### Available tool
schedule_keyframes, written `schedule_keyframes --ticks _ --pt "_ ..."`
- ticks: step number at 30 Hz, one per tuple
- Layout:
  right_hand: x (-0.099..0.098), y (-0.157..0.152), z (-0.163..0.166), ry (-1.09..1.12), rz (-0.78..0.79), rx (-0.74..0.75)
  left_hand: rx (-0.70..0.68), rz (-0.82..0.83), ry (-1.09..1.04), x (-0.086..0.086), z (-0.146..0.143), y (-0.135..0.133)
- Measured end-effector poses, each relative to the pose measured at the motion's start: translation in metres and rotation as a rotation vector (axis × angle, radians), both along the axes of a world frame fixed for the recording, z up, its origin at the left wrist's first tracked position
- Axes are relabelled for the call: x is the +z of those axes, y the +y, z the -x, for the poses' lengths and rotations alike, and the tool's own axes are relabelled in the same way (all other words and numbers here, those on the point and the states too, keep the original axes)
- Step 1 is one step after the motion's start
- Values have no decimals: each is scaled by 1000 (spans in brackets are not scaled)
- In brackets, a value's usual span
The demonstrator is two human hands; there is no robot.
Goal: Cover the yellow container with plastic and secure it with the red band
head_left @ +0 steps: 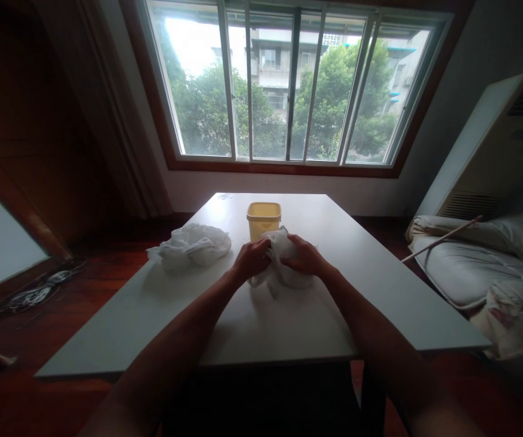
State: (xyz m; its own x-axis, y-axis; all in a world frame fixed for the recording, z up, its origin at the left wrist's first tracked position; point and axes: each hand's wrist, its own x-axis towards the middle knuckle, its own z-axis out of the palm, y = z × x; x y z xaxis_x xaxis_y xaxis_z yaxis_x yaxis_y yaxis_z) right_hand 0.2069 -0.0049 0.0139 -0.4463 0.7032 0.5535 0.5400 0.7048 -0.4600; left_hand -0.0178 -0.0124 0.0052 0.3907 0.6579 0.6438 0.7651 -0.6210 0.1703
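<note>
Both of my hands are on a crumpled white plastic bag (284, 247) over the middle of the white table (280, 334). My left hand (253, 258) has its fingers closed on the bag's left side. From the right, my right hand (306, 255) grips the bag, thumb toward me and fingers over its top. Just behind the bag stands an upright yellow plastic bin (264, 212), its lower right part hidden by the bag and hands. A heap of white plastic bags (193, 243) lies to the left on the table, apart from my hands.
A padded light sofa (466, 267) with a thin stick (441, 238) across it stands to the right, near a tall air conditioner (480, 139). Cables (38, 295) lie on the red wooden floor at left. Beyond the table is a wide window (273, 91).
</note>
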Motion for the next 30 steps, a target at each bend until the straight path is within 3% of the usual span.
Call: schedule_keyframes --ticks 7,11,15,18,20,24,30 --pt "3 -7 9 -180 0 -36 -251 -68 -21 -1 -8 -4" --pt "2 0 -1 -200 36 -131 -285 -92 26 2 -16 -9" --pt "2 7 -9 -55 54 -273 -64 -191 -41 5 -8 -1" --pt "2 12 -12 85 63 -382 172 -257 -142 5 14 15" --pt "1 15 -12 135 75 -411 254 -255 -150 3 29 25" --pt "-4 15 -9 132 100 -367 247 -198 -95 1 44 37" --pt "-7 13 -4 114 104 -328 210 -88 6 2 36 38"
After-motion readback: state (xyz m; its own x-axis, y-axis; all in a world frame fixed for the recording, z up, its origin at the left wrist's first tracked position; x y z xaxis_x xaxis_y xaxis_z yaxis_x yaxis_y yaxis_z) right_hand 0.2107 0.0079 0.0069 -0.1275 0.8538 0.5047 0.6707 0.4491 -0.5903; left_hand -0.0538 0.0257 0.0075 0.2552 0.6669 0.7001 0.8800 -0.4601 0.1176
